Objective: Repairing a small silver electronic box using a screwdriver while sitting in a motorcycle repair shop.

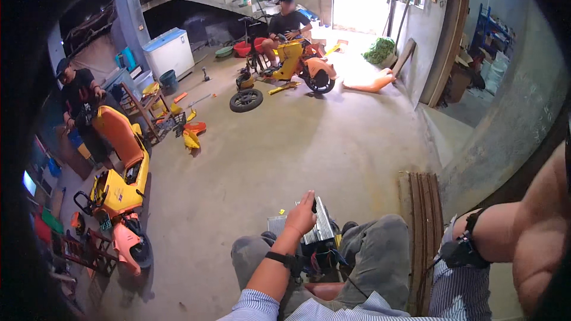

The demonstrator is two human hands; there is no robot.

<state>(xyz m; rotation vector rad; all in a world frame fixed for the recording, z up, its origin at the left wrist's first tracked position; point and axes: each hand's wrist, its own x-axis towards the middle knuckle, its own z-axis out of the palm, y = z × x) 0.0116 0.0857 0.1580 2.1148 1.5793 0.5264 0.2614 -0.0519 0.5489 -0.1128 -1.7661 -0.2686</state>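
My left hand (301, 218) reaches forward between my knees with its fingers stretched out. It lies over or just above a silver finned metal box (322, 221); whether it touches the box is not clear. A small dark patch shows beside the fingertips, too small to name. Coloured wires (324, 257) hang below the box, between my legs. My right hand (544, 232) is raised very close at the right edge, large and cut off. Its fingers cannot be made out, nor anything in them.
A yellow and orange scooter (122, 193) stands at left, with a person (77, 92) behind it. Another person (288, 24) sits by a partly dismantled scooter (291, 59). A loose tyre (246, 100) and yellow-orange panels (191, 138) lie on the floor. Brown slats (423, 232) are beside my right knee.
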